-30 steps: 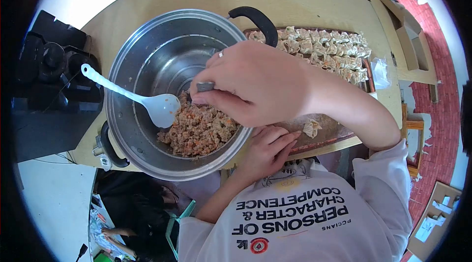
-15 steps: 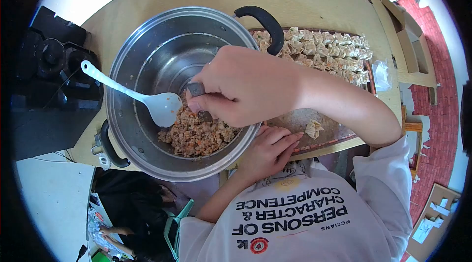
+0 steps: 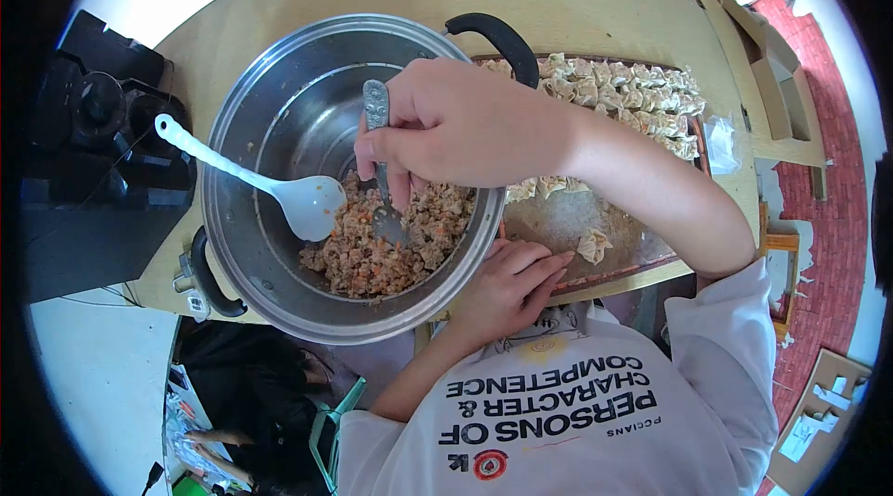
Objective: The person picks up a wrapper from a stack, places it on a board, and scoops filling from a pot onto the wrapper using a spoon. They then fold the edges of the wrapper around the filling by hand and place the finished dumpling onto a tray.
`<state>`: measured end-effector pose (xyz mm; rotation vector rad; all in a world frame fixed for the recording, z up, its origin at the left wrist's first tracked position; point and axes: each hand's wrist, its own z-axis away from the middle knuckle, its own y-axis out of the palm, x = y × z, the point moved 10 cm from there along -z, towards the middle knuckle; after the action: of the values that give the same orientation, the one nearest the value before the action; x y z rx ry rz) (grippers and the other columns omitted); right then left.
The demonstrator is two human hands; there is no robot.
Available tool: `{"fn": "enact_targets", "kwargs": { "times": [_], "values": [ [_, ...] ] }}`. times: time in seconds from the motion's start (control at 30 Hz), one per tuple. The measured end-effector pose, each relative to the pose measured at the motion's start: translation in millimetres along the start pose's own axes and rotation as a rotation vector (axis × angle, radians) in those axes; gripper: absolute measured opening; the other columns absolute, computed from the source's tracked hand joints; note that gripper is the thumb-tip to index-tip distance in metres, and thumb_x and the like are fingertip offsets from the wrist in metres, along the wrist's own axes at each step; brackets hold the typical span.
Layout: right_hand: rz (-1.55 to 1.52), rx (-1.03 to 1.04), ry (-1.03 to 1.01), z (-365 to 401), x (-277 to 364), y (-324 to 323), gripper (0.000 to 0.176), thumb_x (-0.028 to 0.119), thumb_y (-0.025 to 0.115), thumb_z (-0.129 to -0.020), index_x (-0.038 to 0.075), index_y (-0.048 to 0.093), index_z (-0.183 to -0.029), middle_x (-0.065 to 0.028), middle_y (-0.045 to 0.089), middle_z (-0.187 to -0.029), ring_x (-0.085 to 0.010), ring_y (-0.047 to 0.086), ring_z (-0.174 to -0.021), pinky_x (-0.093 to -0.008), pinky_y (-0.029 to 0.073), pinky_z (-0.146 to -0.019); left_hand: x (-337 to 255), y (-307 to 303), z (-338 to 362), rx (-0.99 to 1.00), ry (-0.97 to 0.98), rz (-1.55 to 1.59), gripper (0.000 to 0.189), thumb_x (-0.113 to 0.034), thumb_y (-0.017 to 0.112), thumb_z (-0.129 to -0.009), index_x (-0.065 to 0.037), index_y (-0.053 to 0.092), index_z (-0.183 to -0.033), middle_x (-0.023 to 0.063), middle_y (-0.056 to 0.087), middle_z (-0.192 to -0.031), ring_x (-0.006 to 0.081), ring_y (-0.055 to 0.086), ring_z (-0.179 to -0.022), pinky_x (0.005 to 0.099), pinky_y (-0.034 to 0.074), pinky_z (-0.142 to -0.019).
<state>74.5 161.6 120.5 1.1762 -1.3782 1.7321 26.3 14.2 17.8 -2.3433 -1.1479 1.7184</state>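
Note:
My right hand is closed around the ornate handle of a metal spoon over a large steel pot. The spoon's bowl rests in the ground meat filling, which has orange bits. A white ladle leans on the pot's left rim with its bowl on the filling. My left hand lies with fingers stretched out at the near edge of a tray, beside the pot. One folded dumpling sits on the tray near my left fingertips. Rows of filled dumplings cover its far part.
A black appliance stands left of the pot. A clear plastic bag lies at the tray's right, and an open cardboard box is farther right. Below left, a person in dark clothing is near a green chair.
My right hand has risen slightly and turned, so the spoon's handle now points away from me and its bowl shows in the filling. My left hand has stayed put.

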Motion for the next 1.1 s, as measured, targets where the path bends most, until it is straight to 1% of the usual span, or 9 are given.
{"fn": "enact_targets", "kwargs": {
  "times": [0.23,0.47,0.57,0.73,0.77,0.8,0.87,0.93,1.1],
  "values": [
    [-0.123,0.108,-0.044,-5,4,8,0.032,0.022,0.055,-0.104,0.0,0.078,-0.098,-0.0056,0.078,-0.081,-0.0107,0.069,-0.069,-0.0256,0.056,-0.068,0,0,0,-0.002,0.011,-0.01,0.036,-0.005,0.08,-0.085,-0.012,0.076,-0.121,0.0028,0.067,-0.095,0.0197,0.066,-0.086,0.0359,0.045,-0.079],
    [-0.486,-0.071,0.018,47,2,-45,0.037,0.026,0.056,-0.108,-0.007,0.073,-0.108,-0.0114,0.077,-0.081,-0.0099,0.068,-0.067,-0.0221,0.053,-0.063,0,2,1,0.022,0.008,-0.011,0.036,-0.004,0.079,-0.086,-0.012,0.076,-0.121,0.003,0.066,-0.094,0.0202,0.065,-0.085,0.0363,0.045,-0.079],
    [-0.705,-0.264,0.033,90,-20,-66,0.039,0.029,0.058,-0.106,-0.006,0.074,-0.108,-0.0168,0.078,-0.083,-0.0125,0.068,-0.066,-0.0226,0.052,-0.063,-1,3,0,0.028,0.007,-0.007,0.035,-0.004,0.079,-0.086,-0.011,0.076,-0.12,0.0039,0.067,-0.095,0.0207,0.065,-0.085,0.0364,0.045,-0.078],
    [-0.642,-0.574,0.012,199,-39,-93,0.042,0.03,0.056,-0.107,-0.008,0.073,-0.108,-0.0163,0.075,-0.074,-0.0134,0.065,-0.058,-0.0234,0.049,-0.059,0,3,2,0.057,-0.049,-0.11,0.03,-0.002,0.077,-0.087,-0.009,0.077,-0.117,0.0068,0.068,-0.095,0.0238,0.065,-0.085,0.036,0.049,-0.078],
    [-0.587,-0.775,0.051,230,-48,-99,0.04,0.028,0.052,-0.108,-0.008,0.069,-0.103,-0.013,0.07,-0.067,-0.0148,0.065,-0.055,-0.0225,0.048,-0.054,14,7,7,0.074,-0.146,-0.024,0.028,-0.007,0.074,-0.091,-0.01,0.077,-0.118,0.009,0.069,-0.096,0.0287,0.066,-0.088,0.039,0.052,-0.083],
    [-0.523,-0.972,0.088,263,-55,-102,0.039,0.026,0.049,-0.108,-0.008,0.065,-0.098,-0.0097,0.065,-0.059,-0.0161,0.065,-0.052,-0.0217,0.048,-0.049,12,10,6,0.099,-0.139,0.001,0.028,-0.007,0.074,-0.091,-0.01,0.077,-0.118,0.009,0.069,-0.096,0.0287,0.066,-0.088,0.039,0.052,-0.083],
    [-0.444,-1.086,0.058,309,-66,-91,0.037,0.025,0.052,-0.108,-0.008,0.065,-0.1,-0.0135,0.068,-0.07,-0.018,0.067,-0.057,-0.0265,0.05,-0.054,8,-3,-1,-0.014,-0.142,-0.053,0.026,-0.007,0.074,-0.09,-0.011,0.078,-0.116,0.0097,0.069,-0.097,0.0287,0.066,-0.09,0.0386,0.052,-0.084],
    [-0.428,-1.208,0.164,344,-80,-68,0.035,0.024,0.053,-0.108,-0.007,0.067,-0.1,-0.0137,0.07,-0.074,-0.0185,0.068,-0.061,-0.0268,0.05,-0.057,8,-2,-5,0.016,-0.175,-0.042,0.026,-0.005,0.074,-0.09,-0.011,0.078,-0.115,0.0098,0.069,-0.098,0.0278,0.066,-0.091,0.0378,0.052,-0.083],
    [-0.285,-1.24,0.311,360,-77,-22,0.035,0.021,0.052,-0.11,-0.004,0.073,-0.099,-0.0125,0.075,-0.084,-0.0127,0.07,-0.069,-0.0243,0.048,-0.063,5,-4,-25,0.023,-0.205,-0.044,0.027,-0.003,0.073,-0.089,-0.01,0.077,-0.115,0.0102,0.068,-0.099,0.0268,0.065,-0.09,0.0364,0.051,-0.082]
  ]
}}
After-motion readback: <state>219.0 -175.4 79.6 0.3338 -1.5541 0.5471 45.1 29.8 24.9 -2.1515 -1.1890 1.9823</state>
